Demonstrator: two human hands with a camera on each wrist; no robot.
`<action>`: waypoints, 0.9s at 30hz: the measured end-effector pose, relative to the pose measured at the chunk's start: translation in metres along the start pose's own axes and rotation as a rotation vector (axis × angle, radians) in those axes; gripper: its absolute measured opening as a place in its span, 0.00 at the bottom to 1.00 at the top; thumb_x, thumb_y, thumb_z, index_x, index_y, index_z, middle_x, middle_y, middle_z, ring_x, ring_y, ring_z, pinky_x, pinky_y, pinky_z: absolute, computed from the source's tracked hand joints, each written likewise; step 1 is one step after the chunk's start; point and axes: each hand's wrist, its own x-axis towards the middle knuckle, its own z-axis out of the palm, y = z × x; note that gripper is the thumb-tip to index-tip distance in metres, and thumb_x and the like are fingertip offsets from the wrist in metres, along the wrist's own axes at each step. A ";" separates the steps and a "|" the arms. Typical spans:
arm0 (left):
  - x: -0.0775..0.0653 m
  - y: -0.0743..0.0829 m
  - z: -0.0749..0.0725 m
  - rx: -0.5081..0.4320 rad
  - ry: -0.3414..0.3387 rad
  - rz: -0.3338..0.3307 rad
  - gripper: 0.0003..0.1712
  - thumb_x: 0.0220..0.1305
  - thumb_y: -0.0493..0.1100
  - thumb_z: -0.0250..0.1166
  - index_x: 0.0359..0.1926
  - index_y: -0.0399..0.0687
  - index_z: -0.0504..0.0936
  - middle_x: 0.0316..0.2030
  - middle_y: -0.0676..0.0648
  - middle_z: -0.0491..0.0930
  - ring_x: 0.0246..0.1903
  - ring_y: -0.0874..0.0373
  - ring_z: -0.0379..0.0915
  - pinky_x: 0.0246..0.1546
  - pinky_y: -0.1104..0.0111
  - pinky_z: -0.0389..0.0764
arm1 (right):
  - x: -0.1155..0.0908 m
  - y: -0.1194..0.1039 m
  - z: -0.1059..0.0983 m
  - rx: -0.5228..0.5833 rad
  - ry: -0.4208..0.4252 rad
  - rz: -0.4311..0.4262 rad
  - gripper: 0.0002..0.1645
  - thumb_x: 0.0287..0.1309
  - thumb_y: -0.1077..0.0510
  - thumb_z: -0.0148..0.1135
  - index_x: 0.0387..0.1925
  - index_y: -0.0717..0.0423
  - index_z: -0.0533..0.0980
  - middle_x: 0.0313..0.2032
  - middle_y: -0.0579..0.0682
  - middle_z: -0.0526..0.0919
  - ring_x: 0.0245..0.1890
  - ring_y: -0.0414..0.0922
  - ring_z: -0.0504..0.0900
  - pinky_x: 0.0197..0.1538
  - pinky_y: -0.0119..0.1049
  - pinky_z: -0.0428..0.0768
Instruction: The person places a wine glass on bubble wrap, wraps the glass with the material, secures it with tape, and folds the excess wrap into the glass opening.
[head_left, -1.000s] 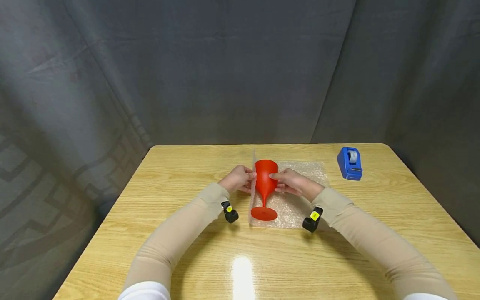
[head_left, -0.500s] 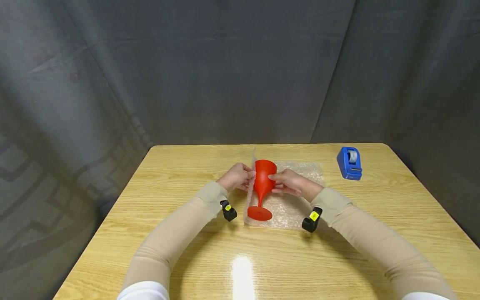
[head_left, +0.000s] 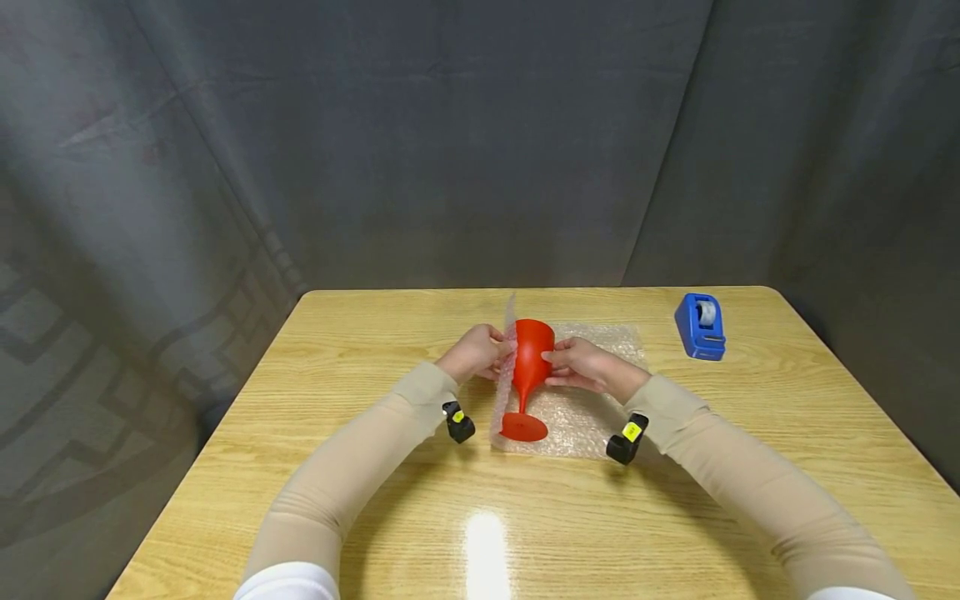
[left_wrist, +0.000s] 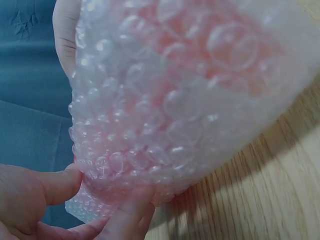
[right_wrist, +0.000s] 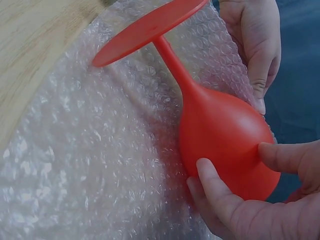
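Observation:
A red goblet (head_left: 532, 354) lies on its side on a sheet of bubble wrap (head_left: 585, 417), its foot towards me. My right hand (head_left: 588, 367) holds the goblet's bowl between thumb and fingers; in the right wrist view the fingers (right_wrist: 220, 192) press on the bowl. On the other side my left hand (head_left: 476, 353) pinches the wrap's left edge, which is lifted upright along the goblet. Through the raised bubble wrap (left_wrist: 140, 110) the red shows pink in the left wrist view, with my left thumb (left_wrist: 62, 185) at its edge.
A blue tape dispenser (head_left: 701, 327) with a roll of clear tape stands at the back right of the wooden table (head_left: 405, 517). Behind the table hangs a dark grey curtain (head_left: 465, 150).
The goblet's foot swung left, then shifted slightly back right. The raised edge of the bubble wrap now leans further over the goblet's left side. Both hands keep their holds.

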 end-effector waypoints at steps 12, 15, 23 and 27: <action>-0.002 0.002 0.002 0.056 0.014 0.028 0.22 0.68 0.44 0.62 0.54 0.35 0.68 0.36 0.41 0.75 0.29 0.55 0.76 0.35 0.63 0.86 | 0.000 -0.001 -0.003 -0.076 0.027 -0.004 0.26 0.69 0.66 0.48 0.61 0.75 0.50 0.34 0.51 0.69 0.30 0.39 0.75 0.49 0.38 0.83; -0.002 0.002 0.002 0.072 0.018 0.030 0.22 0.67 0.44 0.62 0.54 0.35 0.68 0.35 0.41 0.75 0.29 0.55 0.76 0.35 0.63 0.86 | -0.001 -0.001 -0.003 -0.090 0.036 -0.004 0.31 0.69 0.67 0.48 0.64 0.75 0.47 0.34 0.52 0.69 0.29 0.38 0.74 0.48 0.35 0.83; -0.003 0.003 0.003 0.084 0.017 0.030 0.22 0.67 0.44 0.62 0.54 0.35 0.68 0.36 0.40 0.76 0.30 0.55 0.76 0.36 0.63 0.86 | -0.002 -0.001 -0.002 -0.049 0.038 -0.054 0.31 0.67 0.70 0.48 0.62 0.70 0.42 0.44 0.59 0.65 0.34 0.42 0.77 0.47 0.36 0.84; -0.005 0.004 0.003 0.085 0.018 0.032 0.22 0.67 0.44 0.62 0.54 0.34 0.68 0.37 0.40 0.76 0.30 0.55 0.76 0.36 0.63 0.86 | -0.003 -0.001 -0.001 -0.062 0.034 -0.067 0.27 0.67 0.70 0.48 0.59 0.70 0.45 0.44 0.59 0.65 0.33 0.42 0.77 0.47 0.35 0.84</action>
